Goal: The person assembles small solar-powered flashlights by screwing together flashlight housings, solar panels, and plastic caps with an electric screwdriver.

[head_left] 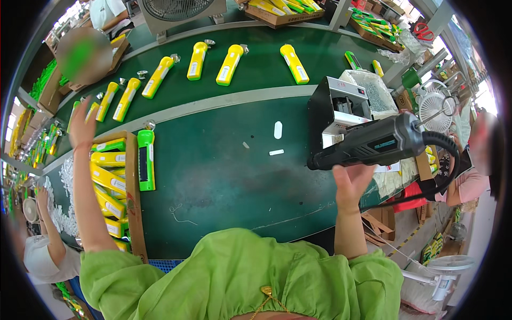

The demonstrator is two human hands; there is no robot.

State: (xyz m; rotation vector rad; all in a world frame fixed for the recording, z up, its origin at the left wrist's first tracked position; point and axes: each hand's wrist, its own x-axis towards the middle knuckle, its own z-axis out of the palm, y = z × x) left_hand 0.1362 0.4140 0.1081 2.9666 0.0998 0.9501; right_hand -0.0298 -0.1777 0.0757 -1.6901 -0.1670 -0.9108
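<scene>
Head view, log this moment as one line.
left hand: near yellow lamps; right hand: at black power tool, grip hidden; carton: holds more lamps; green lamp: beside carton

Bright, fairly even light falls on the green tabletop [229, 144] left of the right hand [352, 184]; white glare burns out far to its right. Past the left hand [82, 128] sits a round blur. The grey rail [234, 100] between them bows; black rims the view.

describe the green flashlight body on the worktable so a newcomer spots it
On the dark green worktable, find the open brown cardboard box at left. Just right of it lies the long green plastic flashlight body; unlike the yellow-faced ones boxed beside it, this shows a dark panel framed in green.
</scene>
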